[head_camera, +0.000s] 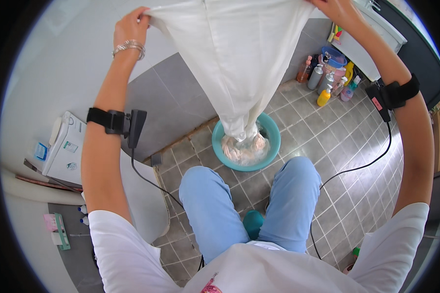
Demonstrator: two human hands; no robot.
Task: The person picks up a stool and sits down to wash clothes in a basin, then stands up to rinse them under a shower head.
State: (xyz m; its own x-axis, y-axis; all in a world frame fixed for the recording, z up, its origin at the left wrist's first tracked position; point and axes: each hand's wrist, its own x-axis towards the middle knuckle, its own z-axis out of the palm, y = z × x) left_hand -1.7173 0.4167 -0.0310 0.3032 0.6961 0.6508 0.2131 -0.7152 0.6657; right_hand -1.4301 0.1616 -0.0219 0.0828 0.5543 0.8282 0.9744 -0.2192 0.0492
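A wet white cloth garment (238,55) is stretched between my raised hands at the top of the view. My left hand (132,27) pinches its upper left edge, and my right hand (333,9) grips the upper right edge, partly cut off by the frame. The garment narrows downward, and its lower end hangs into a teal plastic basin (276,143) on the floor. Sudsy water and pale pinkish cloth (238,150) lie in the basin. How deep the garment's end reaches is hard to tell.
Pump bottles (324,96) and a blue plastic basket (334,56) stand by the wall under a white sink (374,40). On the left is a white appliance (66,146). Black cables run from both forearm devices; my knees flank the near side of the basin.
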